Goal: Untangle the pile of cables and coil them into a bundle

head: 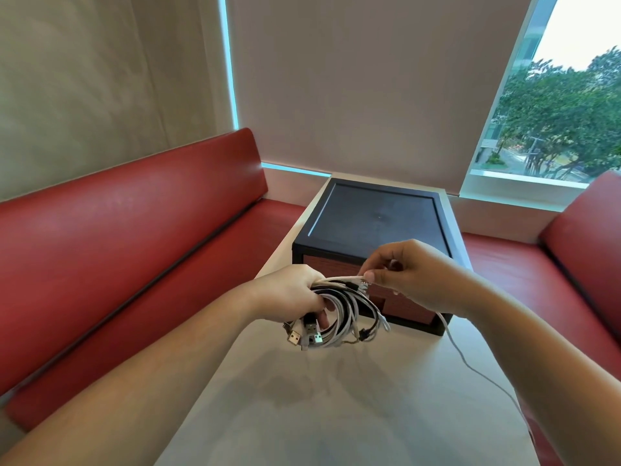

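Two hands above table (pixel 353 398): left hand (pixel 289 294) grips coiled cable bundle (pixel 339 317) — plugs dangling; right hand (pixel 410 274) pinches a white cable (pixel 339 280) atop the coil — its tail (pixel 470 364) trails over the table.

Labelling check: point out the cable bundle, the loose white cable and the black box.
cable bundle (pixel 347 314): head view, its white loops.
loose white cable (pixel 462 358): head view, stretch trailing past the box corner.
black box (pixel 376 220): head view, middle of its lid.
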{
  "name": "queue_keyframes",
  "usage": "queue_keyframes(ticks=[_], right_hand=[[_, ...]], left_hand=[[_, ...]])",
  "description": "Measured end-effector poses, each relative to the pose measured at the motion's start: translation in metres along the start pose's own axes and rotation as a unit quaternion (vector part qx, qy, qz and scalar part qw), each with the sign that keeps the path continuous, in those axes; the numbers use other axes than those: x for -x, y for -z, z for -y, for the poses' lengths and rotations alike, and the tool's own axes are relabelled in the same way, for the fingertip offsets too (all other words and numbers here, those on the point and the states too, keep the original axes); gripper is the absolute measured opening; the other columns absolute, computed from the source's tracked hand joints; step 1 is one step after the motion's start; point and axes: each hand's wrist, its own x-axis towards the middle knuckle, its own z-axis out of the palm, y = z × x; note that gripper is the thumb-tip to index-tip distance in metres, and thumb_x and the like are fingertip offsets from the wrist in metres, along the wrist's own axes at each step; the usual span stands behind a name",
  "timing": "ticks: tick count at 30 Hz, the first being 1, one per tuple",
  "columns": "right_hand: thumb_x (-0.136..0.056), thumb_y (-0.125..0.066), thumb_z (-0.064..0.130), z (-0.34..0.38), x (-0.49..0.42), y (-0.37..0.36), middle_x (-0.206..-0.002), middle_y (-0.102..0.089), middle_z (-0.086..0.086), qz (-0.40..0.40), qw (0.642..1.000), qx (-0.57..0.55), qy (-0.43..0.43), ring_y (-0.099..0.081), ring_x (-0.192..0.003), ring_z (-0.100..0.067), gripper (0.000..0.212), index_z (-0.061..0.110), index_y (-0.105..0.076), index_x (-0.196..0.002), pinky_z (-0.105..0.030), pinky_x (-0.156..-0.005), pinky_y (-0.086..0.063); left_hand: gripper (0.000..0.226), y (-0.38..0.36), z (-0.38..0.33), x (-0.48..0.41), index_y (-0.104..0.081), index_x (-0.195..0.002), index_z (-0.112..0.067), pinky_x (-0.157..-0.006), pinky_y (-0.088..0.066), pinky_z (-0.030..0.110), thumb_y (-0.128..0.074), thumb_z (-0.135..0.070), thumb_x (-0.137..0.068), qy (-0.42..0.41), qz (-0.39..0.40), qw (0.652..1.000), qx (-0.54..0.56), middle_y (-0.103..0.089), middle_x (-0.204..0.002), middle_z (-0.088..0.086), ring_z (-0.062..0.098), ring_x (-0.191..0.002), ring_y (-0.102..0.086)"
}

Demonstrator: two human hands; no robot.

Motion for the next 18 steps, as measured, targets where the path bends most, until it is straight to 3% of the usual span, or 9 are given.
queue_keyframes(ticks=[3,5,9,13,18], right_hand=[[-0.092,-0.062,0.024,-0.001,0.001,-0.009,-0.088,-0.059,0.013,-0.041,0.998,0.035,0.029,-0.055,-0.067,0.001,0.006,0.029,-0.065,-0.095,-0.011,-0.061,-0.041],[-0.095,-0.059,0.023,-0.005,-0.001,-0.014,-0.099,-0.058,0.016,-0.036,0.999,0.017,0.020,-0.057,-0.076,0.000,0.015,0.030,-0.064,-0.107,-0.011,-0.065,-0.043],[-0.095,-0.058,0.015,-0.009,-0.002,-0.014,-0.065,-0.063,0.014,-0.010,0.996,-0.087,0.011,-0.051,-0.056,-0.002,0.020,0.027,-0.072,-0.099,-0.016,-0.057,-0.043],[-0.094,-0.060,0.016,-0.005,0.003,-0.002,-0.064,-0.061,0.027,-0.005,0.998,-0.009,0.064,-0.053,-0.057,0.001,0.021,0.032,-0.071,-0.099,-0.012,-0.058,-0.041],[-0.092,-0.062,0.013,0.005,0.005,0.018,-0.078,-0.062,0.019,-0.035,0.987,0.078,0.136,-0.056,-0.075,0.007,0.019,0.028,-0.074,-0.097,-0.008,-0.065,-0.039]], left_hand=[[0.016,0.000,0.001,-0.001,-0.066,-0.097,-0.002,-0.048,-0.040,0.017,-0.053,-0.003,-0.089,0.008,-0.009,1.000,0.017,-0.076,-0.086,0.004,0.006,-0.055,-0.055],[0.017,0.000,0.001,-0.001,-0.067,-0.096,-0.002,-0.048,-0.040,0.017,-0.054,-0.001,-0.086,0.005,-0.016,0.999,0.029,-0.076,-0.087,0.006,0.006,-0.055,-0.054],[0.017,0.000,0.004,0.000,-0.067,-0.096,-0.002,-0.061,-0.047,0.025,-0.054,0.002,-0.086,-0.004,0.000,0.999,0.052,-0.076,-0.087,0.007,0.013,-0.072,-0.062],[0.017,0.001,0.008,0.002,-0.065,-0.097,-0.004,-0.086,-0.053,0.051,-0.052,0.002,-0.087,0.000,0.028,0.998,0.058,-0.076,-0.089,0.008,0.022,-0.084,-0.066],[0.016,0.001,0.006,0.003,-0.063,-0.092,-0.007,-0.075,-0.049,0.044,-0.050,0.001,-0.088,-0.006,0.047,0.998,0.028,-0.076,-0.086,0.004,0.022,-0.079,-0.064]])
